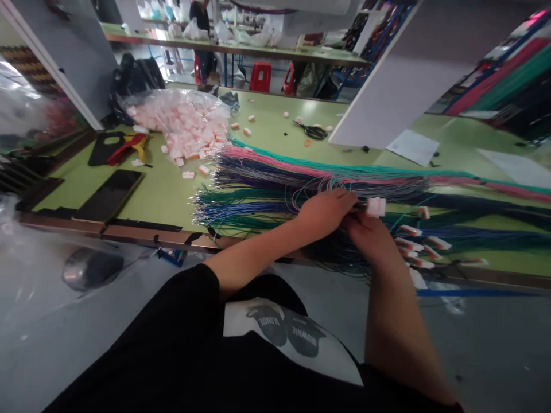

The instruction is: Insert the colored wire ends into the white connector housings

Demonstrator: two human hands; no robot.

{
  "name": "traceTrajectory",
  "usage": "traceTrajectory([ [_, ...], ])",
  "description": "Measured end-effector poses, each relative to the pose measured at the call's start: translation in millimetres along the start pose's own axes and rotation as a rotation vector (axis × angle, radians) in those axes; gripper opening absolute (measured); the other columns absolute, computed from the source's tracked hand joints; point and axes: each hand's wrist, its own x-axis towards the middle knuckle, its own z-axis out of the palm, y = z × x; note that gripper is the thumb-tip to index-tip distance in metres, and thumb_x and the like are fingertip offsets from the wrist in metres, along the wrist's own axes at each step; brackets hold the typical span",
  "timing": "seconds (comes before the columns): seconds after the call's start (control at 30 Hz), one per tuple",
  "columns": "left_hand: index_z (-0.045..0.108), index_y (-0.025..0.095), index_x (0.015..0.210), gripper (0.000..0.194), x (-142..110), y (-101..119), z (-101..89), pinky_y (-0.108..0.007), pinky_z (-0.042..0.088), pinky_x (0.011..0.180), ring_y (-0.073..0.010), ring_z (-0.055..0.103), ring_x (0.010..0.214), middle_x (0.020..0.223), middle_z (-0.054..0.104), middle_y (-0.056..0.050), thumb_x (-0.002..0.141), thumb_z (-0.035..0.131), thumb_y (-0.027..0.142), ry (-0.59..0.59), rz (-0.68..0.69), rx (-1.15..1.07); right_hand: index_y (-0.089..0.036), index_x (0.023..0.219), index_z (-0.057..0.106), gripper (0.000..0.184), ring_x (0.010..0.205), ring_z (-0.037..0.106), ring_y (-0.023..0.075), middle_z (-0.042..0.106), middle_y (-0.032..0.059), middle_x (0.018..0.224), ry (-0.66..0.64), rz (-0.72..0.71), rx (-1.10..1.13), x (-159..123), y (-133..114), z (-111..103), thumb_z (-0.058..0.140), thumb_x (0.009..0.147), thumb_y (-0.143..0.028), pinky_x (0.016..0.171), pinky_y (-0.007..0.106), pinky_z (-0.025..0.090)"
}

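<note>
2 hands [321, 213], 1 held connector [376, 207], 1 pair of scissors [315, 132] and probably 3 red stools [260, 86] show.

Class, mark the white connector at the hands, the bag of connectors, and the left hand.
White connector [376, 207]: head view, its white housing.
Bag of connectors [196, 98]: head view, upper clear film.
Left hand [326, 211]: head view, back of hand.

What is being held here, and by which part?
A white connector, apparently by its wire end, where the left hand and right hand meet; blur hides which fingers grip it.
</note>
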Motion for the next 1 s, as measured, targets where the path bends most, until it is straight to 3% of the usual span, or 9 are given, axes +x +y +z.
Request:
traceTrajectory([
  [0.1,0.068,0.014,0.093,0.02,6,-1,-1.4,-0.031,0.046,0.078,-0.024,0.063,0.093,0.1,0.069,-0.013,0.094,0.05,0.023,0.001,-0.069,0.005,-0.023,0.073,0.061,0.026,0.061,0.055,0.022,0.061,0.0044,0.064,-0.082,0.134,-0.048,0,-10,-3,0.047,0.081,-0.043,0.058,0.035,0.041],
  [0.23,0.068,0.016,0.076,0.021,17,0,-1.8,-0.027,0.043,0.07,-0.0188,0.061,0.078,0.077,0.066,-0.004,0.091,0.057,0.024,0.032,-0.251,-0.225,-0.023,0.075,0.06,0.026,0.053,0.044,0.0193,0.055,0.0045,0.061,0.03,0.169,-0.338,1,-20,-4,0.042,0.084,-0.041,0.058,0.033,0.027],
  [0.4,0.067,0.015,0.063,0.027,33,-7,6.0,-0.027,0.039,0.064,-0.0163,0.054,0.063,0.057,0.055,-0.001,0.087,0.062,0.026,-0.005,-0.327,-0.365,-0.024,0.054,0.048,0.035,0.047,0.034,0.0161,0.041,0.0018,0.046,0.151,-0.12,-0.499,-19,-37,-10,0.041,0.086,-0.036,0.058,0.034,0.022],
  [0.53,0.064,0.015,0.059,0.034,47,-25,1.4,-0.028,0.038,0.061,-0.0172,0.052,0.059,0.051,0.048,0.0,0.091,0.055,0.023,0.111,-0.391,-0.266,-0.025,0.063,0.062,0.032,0.055,0.052,0.0182,0.055,0.001,0.052,0.057,-0.413,-0.24,-52,-57,-19,0.046,0.087,-0.037,0.07,0.039,0.038],
  [0.67,0.068,0.016,0.069,0.017,46,-13,-5.6,-0.026,0.04,0.066,-0.0181,0.06,0.07,0.063,0.061,-0.002,0.085,0.065,0.019,-0.004,-0.143,-0.185,-0.022,0.091,0.069,0.03,0.079,0.063,0.0251,0.068,0.0095,0.08,0.441,0.072,-0.067,-50,-37,-33,0.048,0.085,-0.043,0.075,0.041,0.046],
  [0.73,0.072,0.016,0.081,0.01,37,4,-4.3,-0.027,0.042,0.072,-0.0207,0.064,0.081,0.082,0.07,-0.007,0.086,0.063,0.016,-0.115,0.045,-0.089,-0.018,0.102,0.067,0.04,0.097,0.063,0.0301,0.067,0.0162,0.104,0.492,0.243,-0.032,-36,-22,-38,0.057,0.074,-0.046,0.084,0.045,0.047],
  [0.8,0.073,0.017,0.096,0.018,27,20,-0.5,-0.029,0.044,0.073,-0.0233,0.066,0.083,0.087,0.072,-0.01,0.089,0.057,0.012,-0.217,0.096,-0.021,-0.018,0.105,0.065,0.05,0.104,0.061,0.0325,0.064,0.0183,0.114,0.492,0.294,0.01,-26,-14,-39,0.062,0.065,-0.047,0.09,0.048,0.045],
  [0.9,0.069,0.019,0.109,0.027,16,32,5.7,-0.034,0.048,0.076,-0.0253,0.067,0.079,0.08,0.07,-0.009,0.086,0.059,0.01,-0.241,0.056,-0.044,-0.02,0.094,0.063,0.042,0.094,0.062,0.0305,0.066,0.0143,0.098,0.596,0.26,0.07,-21,-20,-35,0.062,0.062,-0.047,0.086,0.048,0.047],
  [1.0,0.071,0.016,0.086,0.011,15,30,7.2,-0.034,0.049,0.073,-0.023,0.066,0.069,0.065,0.065,-0.006,0.084,0.062,0.01,-0.194,-0.043,-0.115,-0.021,0.081,0.061,0.031,0.083,0.062,0.0287,0.065,0.0124,0.087,0.695,0.223,0.084,-25,-33,-30,0.062,0.06,-0.045,0.081,0.047,0.048],
])
